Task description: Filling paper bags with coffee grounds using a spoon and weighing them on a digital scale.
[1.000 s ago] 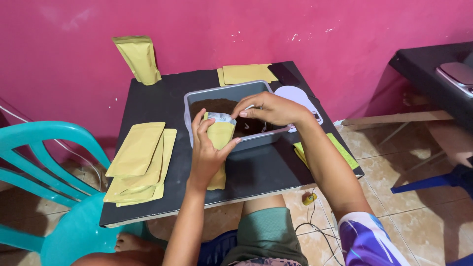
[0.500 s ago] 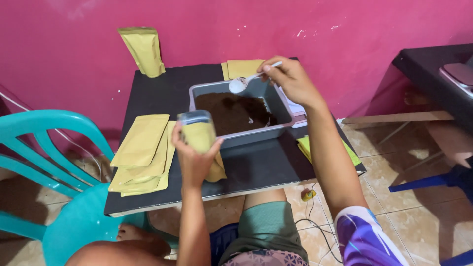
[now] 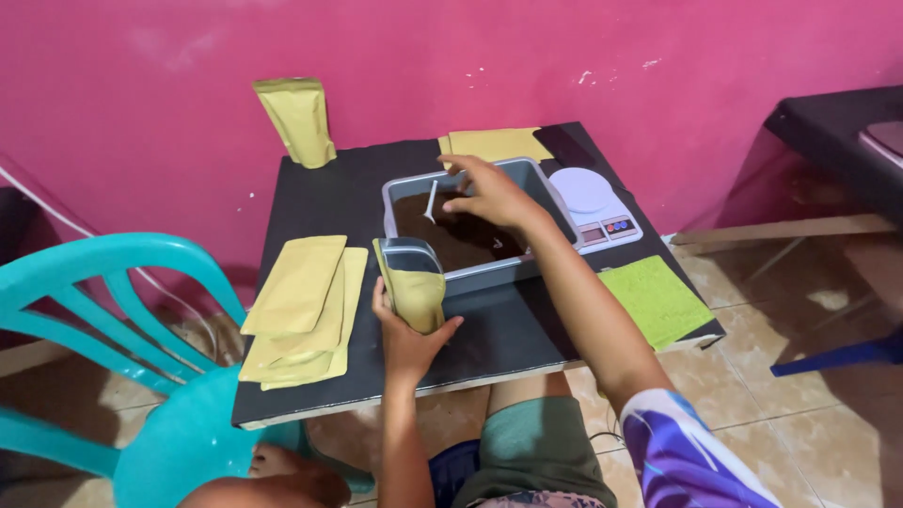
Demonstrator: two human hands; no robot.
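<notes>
My left hand gripped an open yellow pouch upright at the table's near-center, just in front of the grey tray. Right hand was over the tray w/ a white spoon in the brown powder — fingers on its handle end, I think; couldn't tell how tightly. Scale sat right of tray, flat pouches stacked left.

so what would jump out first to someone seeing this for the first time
Probably the bright pink wall behind the small black table, then the grey tray of dark brown powder at its middle. The right hand reaches over that tray by a white spoon standing in the powder, while the left hand holds an open yellow pouch upright at the tray's near edge. A stack of flat yellow pouches lies to the left.
</notes>
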